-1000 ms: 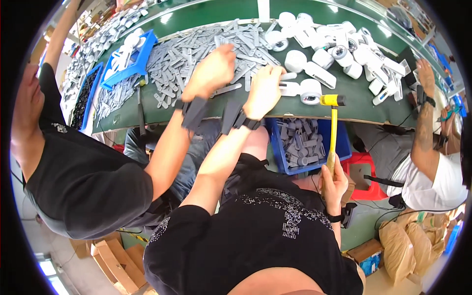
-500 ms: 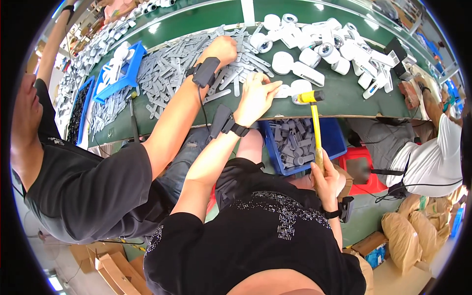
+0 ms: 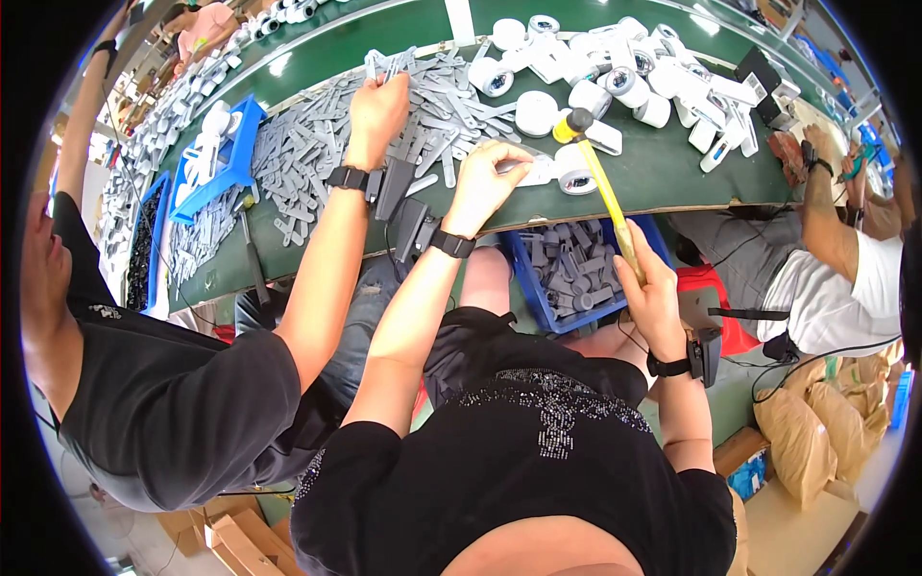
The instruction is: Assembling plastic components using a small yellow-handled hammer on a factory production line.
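My right hand [image 3: 655,293] is wrapped round the handle of a yellow-handled hammer [image 3: 603,182]. Its yellow and black head is up over the bench, just above a white part with a round end [image 3: 577,180] at the bench's near side. Next to that part, my left hand [image 3: 485,190] pinches the narrow end of a flat white piece [image 3: 541,171]. Whether the flat piece and the round end are joined I cannot make out. Just left of my left hand, a co-worker's hand [image 3: 377,115] holds a few grey strips over a pile of grey strips [image 3: 307,158].
Many white camera-like housings [image 3: 629,86] are heaped on the green bench [image 3: 663,173] at the back right. A blue bin of grey parts [image 3: 547,312] stands below the bench edge. Further left are a blue tray [image 3: 240,173] and a screwdriver [image 3: 252,254]. Co-workers sit on both sides.
My right hand has come up and the hammer's head has swung up and left off the white part. The co-worker's hand has moved left and now holds grey strips.
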`<action>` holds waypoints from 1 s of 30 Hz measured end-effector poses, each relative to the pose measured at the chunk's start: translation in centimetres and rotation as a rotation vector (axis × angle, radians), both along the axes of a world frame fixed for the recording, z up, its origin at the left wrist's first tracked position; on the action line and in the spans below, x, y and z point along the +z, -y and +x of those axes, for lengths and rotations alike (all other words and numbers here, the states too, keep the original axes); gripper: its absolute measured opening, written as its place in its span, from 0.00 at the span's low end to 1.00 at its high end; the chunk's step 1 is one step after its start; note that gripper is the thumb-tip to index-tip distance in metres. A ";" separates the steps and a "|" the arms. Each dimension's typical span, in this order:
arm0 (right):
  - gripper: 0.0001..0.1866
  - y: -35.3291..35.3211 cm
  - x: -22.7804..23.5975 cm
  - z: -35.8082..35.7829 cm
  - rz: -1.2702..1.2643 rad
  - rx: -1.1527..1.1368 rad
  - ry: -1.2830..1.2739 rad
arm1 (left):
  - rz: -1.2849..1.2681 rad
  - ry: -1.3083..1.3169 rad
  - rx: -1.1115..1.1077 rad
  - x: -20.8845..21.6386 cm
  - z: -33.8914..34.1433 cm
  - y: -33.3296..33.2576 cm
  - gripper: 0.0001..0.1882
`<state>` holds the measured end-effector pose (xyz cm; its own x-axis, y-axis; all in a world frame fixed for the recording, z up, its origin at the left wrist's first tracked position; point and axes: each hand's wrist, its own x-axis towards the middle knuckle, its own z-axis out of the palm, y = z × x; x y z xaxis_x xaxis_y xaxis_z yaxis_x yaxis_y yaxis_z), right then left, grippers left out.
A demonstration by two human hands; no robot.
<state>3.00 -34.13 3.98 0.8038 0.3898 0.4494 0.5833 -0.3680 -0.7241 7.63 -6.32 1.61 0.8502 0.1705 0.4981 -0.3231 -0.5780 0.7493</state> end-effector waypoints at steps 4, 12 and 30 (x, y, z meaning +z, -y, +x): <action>0.25 -0.2 0.1 0.0 -0.097 0.011 -0.124 | -0.042 0.007 0.008 -0.1 0.0 0.1 0.07; 0.25 -0.3 -1.5 -0.6 -0.050 0.023 -0.100 | -0.088 -0.096 -0.086 -0.1 0.1 -0.5 0.10; 0.26 0.2 -1.6 -1.3 -0.060 -0.001 -0.124 | -0.142 -0.230 -0.129 0.7 0.4 -0.7 0.10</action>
